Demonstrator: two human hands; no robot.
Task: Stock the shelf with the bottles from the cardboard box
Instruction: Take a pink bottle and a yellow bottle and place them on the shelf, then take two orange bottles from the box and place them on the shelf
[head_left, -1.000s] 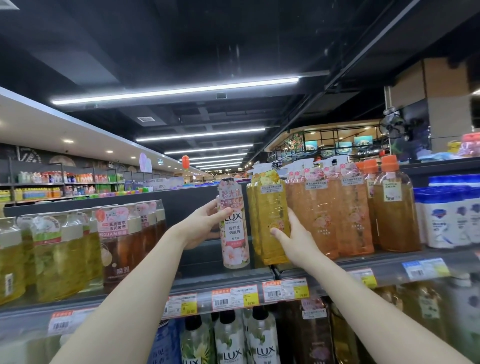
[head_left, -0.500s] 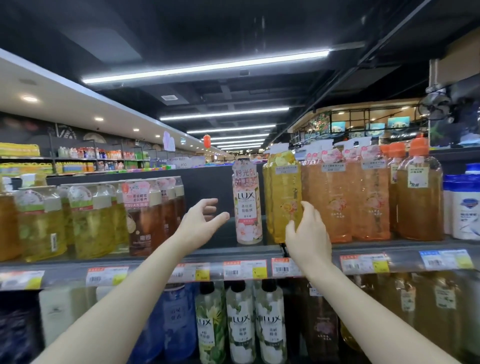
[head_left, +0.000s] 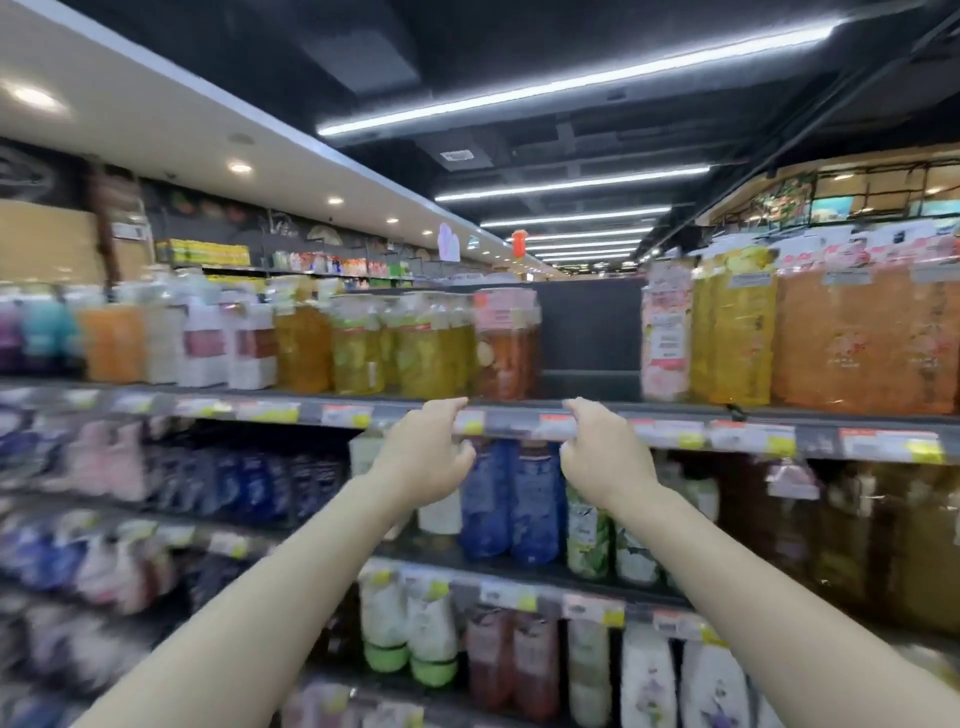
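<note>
Left hand (head_left: 423, 457): empty, fingers curled loosely, hanging in front of the top shelf (head_left: 519, 415) edge, right by the price tags (head_left: 675, 434). Can't tell if it actually touches the rail.
Right hand (head_left: 602, 457): same deal, empty, fingers bent inward, up near the shelf lip, a bit apart from the left one.
Pink bottle (head_left: 666, 332): standing upright on the top shelf, just beside the yellow bottles (head_left: 737, 332) on its right.
Gap: open dark stretch of shelf between the pink bottle and the amber bottle (head_left: 504, 348) on the left.
Lower shelves: blue bottles (head_left: 511, 504) behind and between the hands, white ones below.
Picture: pretty blurry, labels unreadable.
</note>
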